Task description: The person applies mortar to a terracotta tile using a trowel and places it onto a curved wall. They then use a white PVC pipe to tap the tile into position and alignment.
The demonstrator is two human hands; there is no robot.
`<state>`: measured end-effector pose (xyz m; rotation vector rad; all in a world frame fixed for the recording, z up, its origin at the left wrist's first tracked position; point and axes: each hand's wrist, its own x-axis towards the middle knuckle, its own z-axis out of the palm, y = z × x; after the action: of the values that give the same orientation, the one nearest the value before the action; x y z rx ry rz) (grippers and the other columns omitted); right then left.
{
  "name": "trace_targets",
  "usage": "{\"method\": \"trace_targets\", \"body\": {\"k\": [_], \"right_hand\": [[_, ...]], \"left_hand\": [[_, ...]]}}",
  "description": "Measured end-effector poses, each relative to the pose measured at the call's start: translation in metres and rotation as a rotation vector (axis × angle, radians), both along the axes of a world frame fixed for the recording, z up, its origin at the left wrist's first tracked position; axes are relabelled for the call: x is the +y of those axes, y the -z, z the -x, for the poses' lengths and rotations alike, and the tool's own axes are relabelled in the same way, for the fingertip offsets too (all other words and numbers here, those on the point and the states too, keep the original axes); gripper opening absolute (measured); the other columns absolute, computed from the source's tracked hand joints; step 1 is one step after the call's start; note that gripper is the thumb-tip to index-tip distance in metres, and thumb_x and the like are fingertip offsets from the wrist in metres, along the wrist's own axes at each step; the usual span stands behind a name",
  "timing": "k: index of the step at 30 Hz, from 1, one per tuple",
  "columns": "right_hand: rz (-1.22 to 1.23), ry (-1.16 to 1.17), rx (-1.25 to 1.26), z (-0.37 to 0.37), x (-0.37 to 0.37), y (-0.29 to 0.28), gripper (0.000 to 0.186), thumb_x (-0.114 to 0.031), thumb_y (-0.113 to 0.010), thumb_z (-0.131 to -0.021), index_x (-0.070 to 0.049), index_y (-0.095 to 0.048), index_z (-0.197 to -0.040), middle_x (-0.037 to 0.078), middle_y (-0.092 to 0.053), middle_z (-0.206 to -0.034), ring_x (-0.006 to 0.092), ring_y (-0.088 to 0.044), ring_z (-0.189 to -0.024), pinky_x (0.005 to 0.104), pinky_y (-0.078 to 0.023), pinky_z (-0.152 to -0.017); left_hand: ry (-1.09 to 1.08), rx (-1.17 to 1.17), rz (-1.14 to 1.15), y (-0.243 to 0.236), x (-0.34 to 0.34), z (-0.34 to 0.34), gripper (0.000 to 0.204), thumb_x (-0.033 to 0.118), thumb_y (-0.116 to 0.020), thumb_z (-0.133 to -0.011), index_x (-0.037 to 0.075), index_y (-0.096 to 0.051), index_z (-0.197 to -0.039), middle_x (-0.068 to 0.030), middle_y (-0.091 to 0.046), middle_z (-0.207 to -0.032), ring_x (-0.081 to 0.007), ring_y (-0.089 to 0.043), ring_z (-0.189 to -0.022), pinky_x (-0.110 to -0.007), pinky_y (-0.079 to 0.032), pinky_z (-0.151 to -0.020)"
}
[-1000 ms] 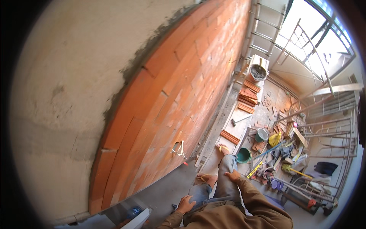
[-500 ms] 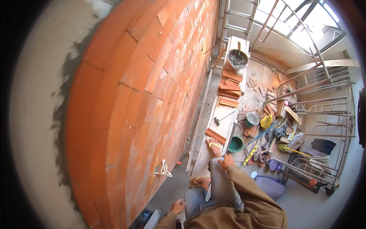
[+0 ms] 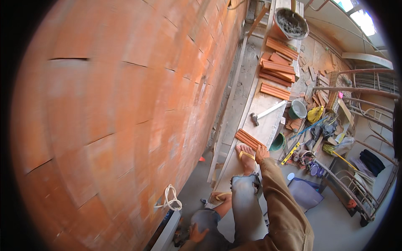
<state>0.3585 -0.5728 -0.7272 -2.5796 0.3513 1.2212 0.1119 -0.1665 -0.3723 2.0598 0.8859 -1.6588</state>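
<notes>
beside the yellow sandal (image 3: 247, 155), the right hand (image 3: 262, 154) is at the end of the red clay strips (image 3: 249, 139) on the long board (image 3: 268, 130); i can't tell if it is grabbing them. the left hand (image 3: 197, 234) rests loose on the leg (image 3: 206, 218). a hammer (image 3: 269, 110) lies near the strips.

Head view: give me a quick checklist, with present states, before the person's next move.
1. Right hand beside the grooved orange clay bricks: ok.
2. Its grip on them: cannot tell, finger contact is unclear.
3. Left hand free: ok, resting on the faded denim jeans, no object visible.
4. Toes well clear of the bricks: not ok, they look right beside them.
5. Metal-headed, pale-handled hammer lying on the pale flat board, away from both hands: ok.
6. Round bucket of grey mortar upright: ok.
</notes>
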Motion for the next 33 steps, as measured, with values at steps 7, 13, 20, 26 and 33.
{"method": "trace_targets", "body": {"k": [7,13,20,26,33], "right_hand": [[0.247,-0.118,-0.329,0.028,0.001,0.100,0.059,-0.022,-0.051,-0.092,-0.002,-0.038,-0.145,0.016,-0.053,-0.127,0.0323,-0.052,-0.116,0.0436,-0.042,-0.098],[0.112,-0.084,-0.228,0.009,-0.002,0.079,0.046,-0.021,-0.063,-0.083,-0.003,-0.052,-0.125,0.014,-0.056,-0.114,0.0315,-0.055,-0.110,0.0451,-0.047,-0.090],[-0.103,0.095,0.115,-0.037,-0.006,-0.070,0.067,-0.031,-0.080,-0.069,0.000,-0.055,-0.123,0.019,-0.054,-0.124,0.0365,-0.053,-0.120,0.0468,-0.051,-0.097],[-0.406,-0.013,0.026,-0.073,-0.016,-0.208,0.072,-0.036,-0.080,-0.069,-0.004,-0.055,-0.128,0.020,-0.056,-0.123,0.0375,-0.056,-0.119,0.0466,-0.050,-0.097],[-0.656,-0.428,-0.104,-0.075,0.005,-0.351,0.077,-0.029,-0.081,-0.069,-0.006,-0.049,-0.135,0.013,-0.052,-0.129,0.0327,-0.052,-0.122,0.0473,-0.047,-0.097]], "left_hand": [[-0.003,0.285,-0.249,0.034,-0.026,-0.059,0.139,0.078,-0.074,-0.062,0.015,0.003,-0.159,-0.0386,0.006,-0.157,-0.0589,-0.011,-0.144,-0.058,-0.021,-0.118],[0.034,0.263,-0.289,0.040,-0.011,-0.034,0.127,0.069,-0.075,-0.069,0.020,-0.002,-0.159,-0.0391,-0.004,-0.156,-0.0574,-0.015,-0.144,-0.057,-0.025,-0.117],[0.150,-0.135,0.076,0.013,-0.004,-0.008,0.067,0.038,-0.067,-0.087,0.001,-0.047,-0.139,-0.0288,-0.051,-0.137,-0.0450,-0.041,-0.135,-0.050,-0.036,-0.111],[-0.299,-0.432,0.254,-0.024,-0.091,-0.153,0.049,0.023,-0.071,-0.089,-0.003,-0.057,-0.128,-0.0207,-0.061,-0.130,-0.0296,-0.061,-0.117,-0.041,-0.051,-0.095],[-1.174,-0.551,0.325,-0.049,-0.092,-0.242,0.065,0.047,-0.061,-0.097,-0.003,-0.048,-0.137,-0.0168,-0.060,-0.130,-0.0305,-0.059,-0.119,-0.048,-0.046,-0.101]]}}
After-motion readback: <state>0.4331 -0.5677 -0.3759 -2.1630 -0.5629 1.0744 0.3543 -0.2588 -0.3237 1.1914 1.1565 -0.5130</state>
